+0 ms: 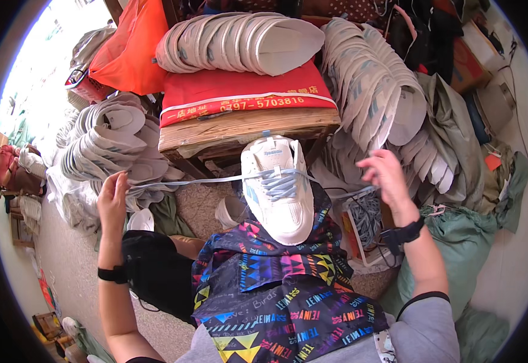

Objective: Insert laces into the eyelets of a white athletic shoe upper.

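Note:
A white sneaker (278, 209) rests on the patterned apron (288, 284) over my lap, its toe toward me and its tongue toward the wooden bench. A pale blue shoelace (197, 181) criss-crosses its front. One end stretches nearly level to the left, where my left hand (114, 190) pinches it between the fingertips. Raised to the right of the shoe, my right hand (388, 176) has its fingers bent together. A short bit of lace leaves the shoe's right side, but I cannot follow it up to that hand, so what the fingers hold is unclear.
Beyond the shoe stands a wooden bench (246, 124) with a red cover and a row of nested white shoe uppers (215, 45). More stacked uppers lie left (103, 145) and right (366, 85). A box of blue laces (365, 218) and a green sack (451, 242) are at right.

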A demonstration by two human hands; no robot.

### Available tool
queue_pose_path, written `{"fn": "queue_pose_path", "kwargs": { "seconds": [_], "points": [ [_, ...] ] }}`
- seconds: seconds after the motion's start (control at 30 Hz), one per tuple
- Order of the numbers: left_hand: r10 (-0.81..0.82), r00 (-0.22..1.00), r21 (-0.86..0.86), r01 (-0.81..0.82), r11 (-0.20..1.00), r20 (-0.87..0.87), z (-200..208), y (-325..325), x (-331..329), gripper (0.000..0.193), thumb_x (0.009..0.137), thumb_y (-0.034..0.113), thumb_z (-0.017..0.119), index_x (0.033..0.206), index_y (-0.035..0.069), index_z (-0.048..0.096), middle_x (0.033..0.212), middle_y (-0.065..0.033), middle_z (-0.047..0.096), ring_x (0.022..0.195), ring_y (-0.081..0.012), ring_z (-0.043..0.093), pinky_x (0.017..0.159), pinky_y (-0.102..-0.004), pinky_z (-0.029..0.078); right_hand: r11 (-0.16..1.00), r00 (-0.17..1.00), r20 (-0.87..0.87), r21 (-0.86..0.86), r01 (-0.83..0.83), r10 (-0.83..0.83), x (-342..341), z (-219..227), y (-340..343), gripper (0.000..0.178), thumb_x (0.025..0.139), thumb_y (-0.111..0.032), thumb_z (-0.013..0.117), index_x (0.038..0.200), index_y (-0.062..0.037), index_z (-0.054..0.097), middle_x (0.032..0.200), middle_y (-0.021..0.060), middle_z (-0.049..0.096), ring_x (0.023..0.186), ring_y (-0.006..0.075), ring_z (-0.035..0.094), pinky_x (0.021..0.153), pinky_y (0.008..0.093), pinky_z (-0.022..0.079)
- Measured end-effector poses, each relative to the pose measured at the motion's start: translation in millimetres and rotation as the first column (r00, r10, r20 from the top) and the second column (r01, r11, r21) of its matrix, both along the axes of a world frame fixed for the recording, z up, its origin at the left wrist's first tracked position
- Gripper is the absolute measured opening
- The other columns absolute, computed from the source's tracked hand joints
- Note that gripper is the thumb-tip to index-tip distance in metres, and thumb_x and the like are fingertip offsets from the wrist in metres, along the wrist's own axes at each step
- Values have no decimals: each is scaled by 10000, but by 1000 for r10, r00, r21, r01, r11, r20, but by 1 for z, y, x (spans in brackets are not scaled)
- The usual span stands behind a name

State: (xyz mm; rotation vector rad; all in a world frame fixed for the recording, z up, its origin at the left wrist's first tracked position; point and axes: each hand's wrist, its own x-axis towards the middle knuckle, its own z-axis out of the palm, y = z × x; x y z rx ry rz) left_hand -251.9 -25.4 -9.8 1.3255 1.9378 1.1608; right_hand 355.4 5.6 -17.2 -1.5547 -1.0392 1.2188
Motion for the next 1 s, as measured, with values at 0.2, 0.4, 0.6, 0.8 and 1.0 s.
{"fn": "queue_pose_path", "kwargs": {
  "seconds": [0.2,0.4,0.6,0.8,1.0],
  "points": [
    [-318,901,217,260,941,297,9,20,133,250,1008,102,523,1232,10,584,991,-74,688,792,-86,619,722,-221,494,938,923,-181,-8,-346,339,-96,-2,15,163,965,-182,603,1049,-44,577,910,61,671,782,116,653,616,224,496],
    [-419,752,183,382,906,509,2,23,209,478,995,28,498,1436,0,316,1045,-142,685,853,-138,656,775,-247,512,912,910,68,25,-410,408,-117,6,19,136,942,-138,612,915,-6,597,761,50,665,652,106,638,592,255,517],
    [-348,642,120,371,921,684,-17,27,228,224,1007,116,534,1192,-10,522,1019,-125,686,927,-179,665,819,-278,517,835,782,433,109,-539,448,-117,13,26,134,875,-131,609,849,0,592,703,149,650,626,256,659,616,347,530],
    [-352,730,-142,520,842,586,-4,27,232,243,1022,221,511,1033,6,625,814,-35,668,595,-41,510,553,-189,400,715,543,783,190,-673,304,-128,24,25,167,860,-108,566,995,-17,529,718,188,650,682,365,659,618,455,525],
    [-428,801,-233,550,802,418,-6,24,232,266,1000,252,553,902,36,673,708,31,608,582,-24,453,543,-187,368,563,370,834,89,-821,409,-126,33,34,314,828,-32,529,1137,-24,472,733,215,651,702,379,670,624,483,531]
  ]
}}
